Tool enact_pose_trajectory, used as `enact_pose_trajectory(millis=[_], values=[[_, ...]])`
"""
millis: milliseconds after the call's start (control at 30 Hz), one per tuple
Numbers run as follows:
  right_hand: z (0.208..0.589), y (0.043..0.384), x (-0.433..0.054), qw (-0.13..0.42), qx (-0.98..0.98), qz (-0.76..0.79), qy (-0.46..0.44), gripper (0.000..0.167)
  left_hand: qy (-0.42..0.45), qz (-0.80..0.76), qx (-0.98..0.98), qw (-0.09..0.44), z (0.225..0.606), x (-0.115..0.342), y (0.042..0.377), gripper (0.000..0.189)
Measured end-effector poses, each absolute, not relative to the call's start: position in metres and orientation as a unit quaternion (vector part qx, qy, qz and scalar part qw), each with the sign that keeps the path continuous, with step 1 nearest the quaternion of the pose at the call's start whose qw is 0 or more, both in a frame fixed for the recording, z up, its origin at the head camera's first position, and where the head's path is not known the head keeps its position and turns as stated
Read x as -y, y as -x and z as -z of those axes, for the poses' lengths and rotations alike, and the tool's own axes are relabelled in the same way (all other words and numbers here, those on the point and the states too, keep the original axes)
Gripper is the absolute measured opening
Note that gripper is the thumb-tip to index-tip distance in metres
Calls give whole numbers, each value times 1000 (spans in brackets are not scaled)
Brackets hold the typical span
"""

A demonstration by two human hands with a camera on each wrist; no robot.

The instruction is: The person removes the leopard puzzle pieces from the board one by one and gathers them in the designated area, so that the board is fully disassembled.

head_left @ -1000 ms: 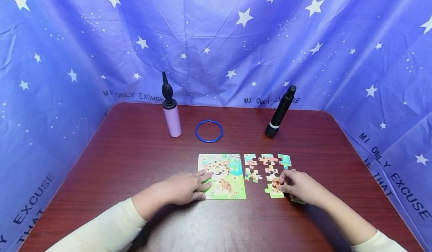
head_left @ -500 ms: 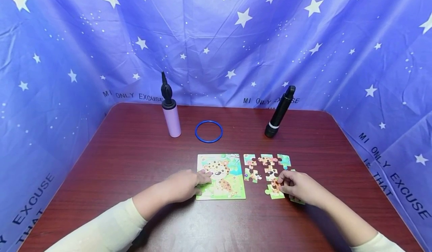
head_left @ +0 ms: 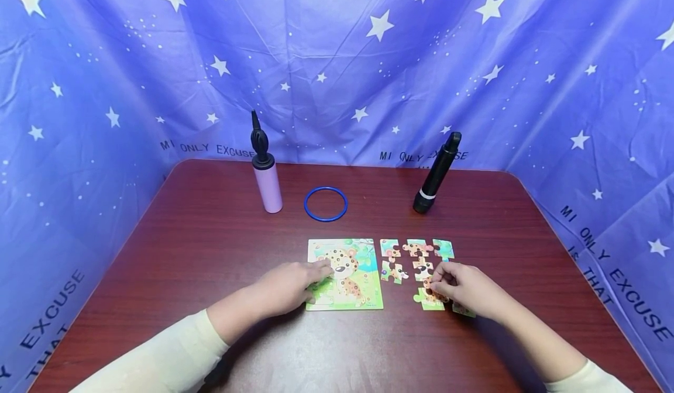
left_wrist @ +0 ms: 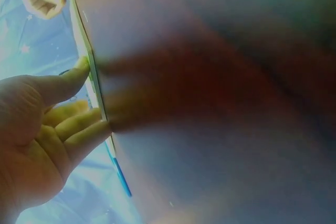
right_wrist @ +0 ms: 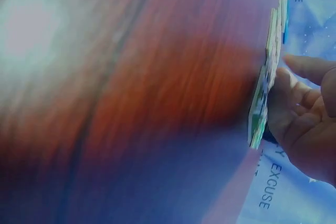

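Note:
A square picture puzzle board [head_left: 368,296] with a spotted cub on green and blue lies flat near the middle. My left hand [head_left: 289,288] rests over its left edge, fingers extended; in the left wrist view the thumb [left_wrist: 79,72] and fingers touch the board. To the right, my right hand [head_left: 471,288] has curled fingers and pinches a puzzle piece mostly hidden under them, close over the bottom middle puzzle piece [head_left: 433,305]. In the right wrist view, the thumb and fingertips meet a row of flat pieces [right_wrist: 256,121].
Several loose puzzle pieces [head_left: 418,248] lie between the board and right hand. Behind them stand a purple hand pump [head_left: 269,188] and a black cylinder with a white band [head_left: 437,173]. A blue ring [head_left: 326,220] lies between these. Starry blue curtains [head_left: 337,48] surround the table.
My right hand has shifted slightly left, and a piece edge seen behind it earlier no longer shows. My left hand's fingers have drawn back a little and changed position on the board.

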State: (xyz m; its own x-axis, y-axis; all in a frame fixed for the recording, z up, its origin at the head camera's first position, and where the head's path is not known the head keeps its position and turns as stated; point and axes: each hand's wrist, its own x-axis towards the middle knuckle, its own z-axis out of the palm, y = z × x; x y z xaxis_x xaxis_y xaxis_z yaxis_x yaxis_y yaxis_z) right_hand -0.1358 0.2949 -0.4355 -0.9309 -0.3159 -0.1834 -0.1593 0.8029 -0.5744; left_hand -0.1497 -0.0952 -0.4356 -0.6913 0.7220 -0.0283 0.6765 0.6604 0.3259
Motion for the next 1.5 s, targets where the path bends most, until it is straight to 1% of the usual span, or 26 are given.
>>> enact_pose_trajectory(millis=[67, 200, 300, 467, 700, 833, 933, 1100, 1500], values=[[434, 137, -291, 109, -947, 272, 133, 12, -371, -141, -914, 82, 435, 95, 149, 66], [426, 142, -275, 90, -946, 274, 150, 13, -324, -116, -934, 90, 435, 95, 150, 78], [421, 145, -257, 103, -937, 288, 167, 12, -296, -97, -945, 97, 434, 96, 152, 84], [420, 149, -216, 131, -919, 304, 217, 7, -290, -89, -946, 114, 435, 97, 154, 87], [427, 151, -156, 146, -902, 285, 291, 37, -296, -87, -942, 133, 437, 101, 157, 83], [434, 149, -132, 143, -911, 235, 307, 46, -308, -80, -937, 144, 435, 104, 158, 83], [437, 148, -123, 132, -921, 200, 307, 45, -315, -69, -934, 152, 433, 105, 160, 87], [441, 147, -118, 126, -927, 184, 301, 36, -321, -59, -932, 158, 431, 106, 162, 93], [440, 149, -118, 150, -918, 212, 298, 34, -316, -50, -933, 167, 428, 107, 162, 94]])
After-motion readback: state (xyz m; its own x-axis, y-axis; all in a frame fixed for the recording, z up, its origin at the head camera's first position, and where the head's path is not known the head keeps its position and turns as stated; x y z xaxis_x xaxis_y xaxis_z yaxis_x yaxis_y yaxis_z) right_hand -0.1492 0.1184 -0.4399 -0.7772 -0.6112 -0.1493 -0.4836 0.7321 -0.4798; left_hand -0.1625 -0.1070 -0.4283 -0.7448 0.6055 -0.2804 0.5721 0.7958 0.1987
